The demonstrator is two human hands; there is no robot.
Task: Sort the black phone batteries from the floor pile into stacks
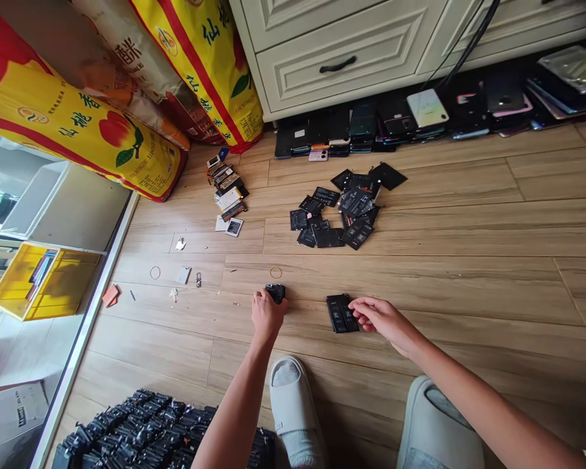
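Note:
My left hand (269, 311) is closed around a small stack of black phone batteries (275, 293) at the floor. To its right, my right hand (374, 312) has its fingertips at the right edge of a black phone battery pair (340, 314) lying flat; whether it pinches the edge or only touches it cannot be made out. A yellow rubber band (276, 272) lies just beyond the left hand. Farther off, a loose pile of black phone batteries (329, 238) is spread on the wooden floor (449, 273).
Stacked phones (427, 107) line the base of a white cabinet (342, 39). Assorted batteries (232, 195) lie near yellow rice bags (112, 130). A large mass of bundled batteries (146, 430) sits by my slippered feet (293, 397). A yellow crate (73, 280) stands at left.

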